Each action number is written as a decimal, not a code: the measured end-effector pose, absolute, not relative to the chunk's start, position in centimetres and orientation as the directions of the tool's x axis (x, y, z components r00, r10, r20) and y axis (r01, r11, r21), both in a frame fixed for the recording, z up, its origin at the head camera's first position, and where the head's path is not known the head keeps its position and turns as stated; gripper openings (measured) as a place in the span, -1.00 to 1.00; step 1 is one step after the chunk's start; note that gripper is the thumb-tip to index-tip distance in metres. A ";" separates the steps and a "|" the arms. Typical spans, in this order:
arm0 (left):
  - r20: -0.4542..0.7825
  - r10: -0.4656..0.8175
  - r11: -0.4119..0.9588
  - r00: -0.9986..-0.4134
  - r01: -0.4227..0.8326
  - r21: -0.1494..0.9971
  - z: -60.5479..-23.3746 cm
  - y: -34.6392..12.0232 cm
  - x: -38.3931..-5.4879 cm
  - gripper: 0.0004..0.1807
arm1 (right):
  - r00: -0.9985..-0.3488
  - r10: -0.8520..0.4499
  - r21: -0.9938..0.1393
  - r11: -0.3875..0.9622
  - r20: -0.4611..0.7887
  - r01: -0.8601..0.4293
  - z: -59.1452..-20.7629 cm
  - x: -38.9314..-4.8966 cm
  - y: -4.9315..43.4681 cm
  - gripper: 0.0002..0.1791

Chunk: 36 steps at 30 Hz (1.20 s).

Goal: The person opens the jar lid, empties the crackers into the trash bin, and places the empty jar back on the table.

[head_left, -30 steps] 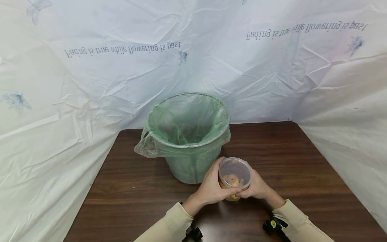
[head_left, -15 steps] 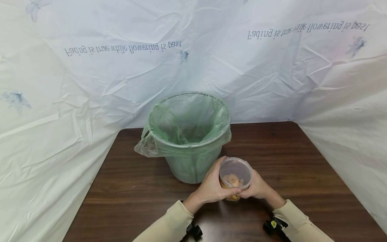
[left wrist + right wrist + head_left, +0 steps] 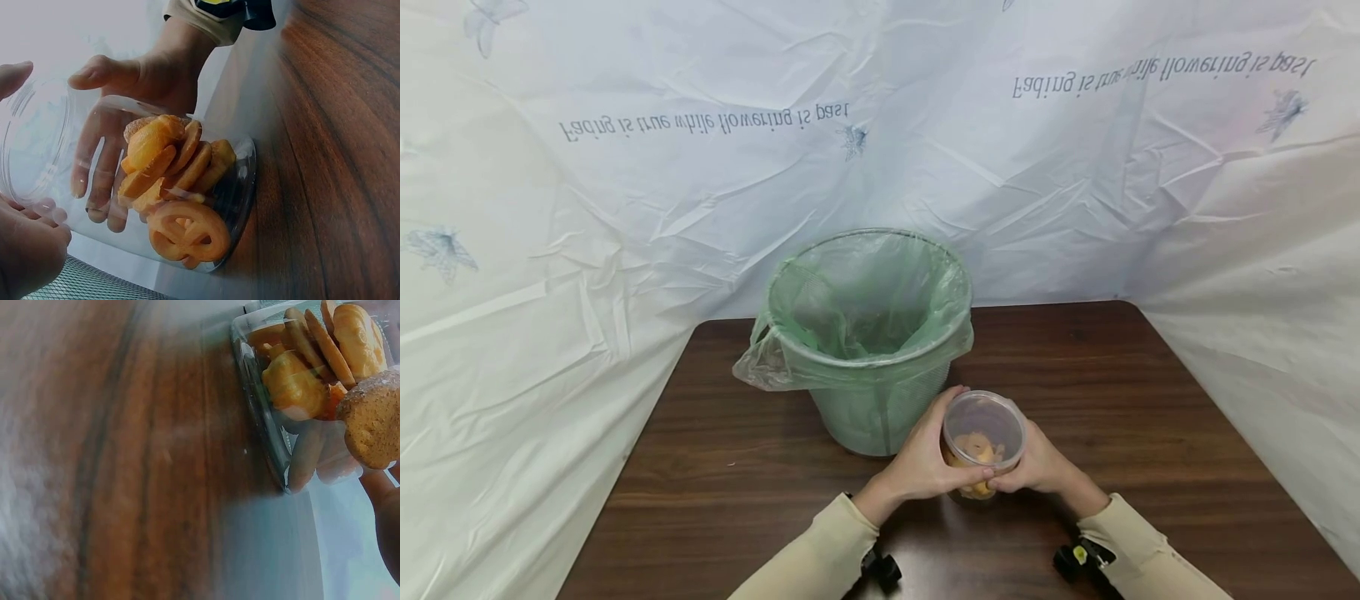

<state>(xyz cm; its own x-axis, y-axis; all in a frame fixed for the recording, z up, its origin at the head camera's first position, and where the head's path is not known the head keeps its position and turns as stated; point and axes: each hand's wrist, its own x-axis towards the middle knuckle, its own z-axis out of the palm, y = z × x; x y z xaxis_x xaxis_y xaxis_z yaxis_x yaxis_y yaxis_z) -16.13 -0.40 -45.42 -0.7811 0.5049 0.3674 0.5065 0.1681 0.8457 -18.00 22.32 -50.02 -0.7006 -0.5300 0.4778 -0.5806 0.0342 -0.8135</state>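
Both my hands hold a clear plastic jar point(image 3: 992, 414) low over the table, just to the right of and in front of a bin. My left hand point(image 3: 921, 468) wraps the jar's left side, and my right hand point(image 3: 1036, 460) the right. The two thumbs meet at the front, just below the rim. Inside lie several golden cookies point(image 3: 147, 150), heaped at the bottom, with a pretzel-shaped cookie point(image 3: 187, 231) against the wall in the left wrist view. There, the right hand's fingers point(image 3: 106, 165) show spread through the clear plastic. The right wrist view catches the jar's base and a sugar-dusted cookie point(image 3: 374, 422).
A mesh wastebasket point(image 3: 880, 417) stands behind and left of the jar. Its green bag point(image 3: 778, 367) folds over the rim and sticks out at the left. The dark wooden table point(image 3: 715, 500) backs onto a white printed sheet point(image 3: 700, 208), which also hangs along both sides.
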 end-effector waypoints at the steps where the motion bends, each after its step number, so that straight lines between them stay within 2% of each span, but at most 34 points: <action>1: 0.370 0.509 0.168 -0.777 0.511 0.843 -45.4 -0.4 -16.2 0.12 | -0.700 -0.531 -0.814 0.033 0.478 -0.581 -50.0 -18.0 22.3 0.20; 9: 0.353 0.565 0.120 -0.746 0.497 0.859 -45.5 -0.8 -16.7 0.13 | -0.702 -0.531 -0.809 0.052 0.474 -0.585 -50.1 -18.0 22.4 0.21; 22: 0.446 0.647 -0.126 -0.619 0.489 0.863 -46.1 -1.1 -18.0 0.04 | -0.706 -0.528 -0.813 0.049 0.472 -0.580 -50.2 -18.0 22.4 0.19; 28: 0.485 0.663 -0.160 -0.570 0.525 0.836 -46.1 -1.4 -18.4 0.04 | -0.698 -0.530 -0.814 0.025 0.481 -0.580 -50.4 -18.1 22.4 0.20; 36: 0.481 0.688 -0.213 -0.544 0.482 0.850 -46.1 -1.5 -18.7 -0.03 | -0.702 -0.526 -0.812 0.036 0.480 -0.582 -50.0 -18.0 22.4 0.21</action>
<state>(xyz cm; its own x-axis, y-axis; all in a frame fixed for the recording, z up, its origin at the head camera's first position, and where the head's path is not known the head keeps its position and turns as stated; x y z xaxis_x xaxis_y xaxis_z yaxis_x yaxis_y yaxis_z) -18.72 -1.48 -46.07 -0.5442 0.6876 0.4806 0.4816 -0.2131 0.8501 -17.99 22.35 -50.00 -0.7019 -0.5262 0.4800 -0.5824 0.0360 -0.8121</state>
